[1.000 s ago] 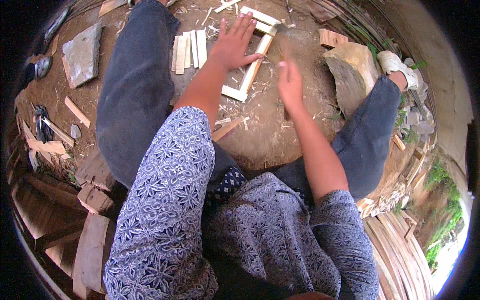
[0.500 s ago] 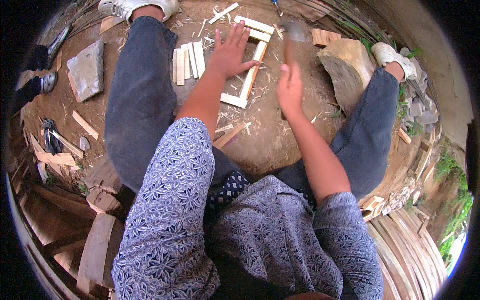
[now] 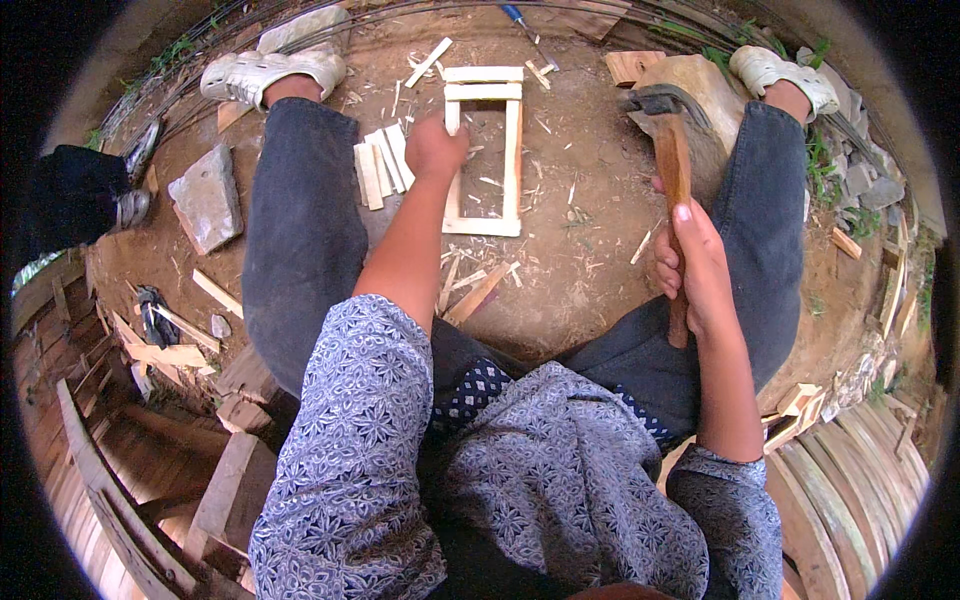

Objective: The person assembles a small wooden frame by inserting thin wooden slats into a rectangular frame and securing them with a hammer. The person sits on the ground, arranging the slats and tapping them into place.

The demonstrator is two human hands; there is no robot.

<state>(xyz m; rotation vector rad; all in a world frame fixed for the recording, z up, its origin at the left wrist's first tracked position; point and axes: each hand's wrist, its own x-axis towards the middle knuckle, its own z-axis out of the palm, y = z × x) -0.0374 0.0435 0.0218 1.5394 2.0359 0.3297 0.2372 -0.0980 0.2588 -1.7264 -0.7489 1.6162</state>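
Observation:
A rectangular frame of pale wooden strips (image 3: 511,165) lies on the dirt ground between my legs, with two strips side by side at its far end. My left hand (image 3: 437,150) is closed around the frame's left side, and its fingertips are mostly hidden. On the right, my right hand (image 3: 692,262) grips a hammer (image 3: 672,165) by its wooden handle. The dark hammer head points away from me, raised in front of a large stone. Several loose pale strips (image 3: 372,178) lie just left of my left hand.
A flat stone block (image 3: 208,200) sits left of my left leg, near another person's foot (image 3: 134,209). The large stone (image 3: 695,95) stands by my right foot. Beyond the frame lies a blue-handled tool (image 3: 516,16). Wood shavings and offcuts (image 3: 478,293) are scattered about.
My left hand has gone from lying spread across the frame to gripping its left side. The frame has turned straighter. My right hand has carried the hammer rightward and nearer to me.

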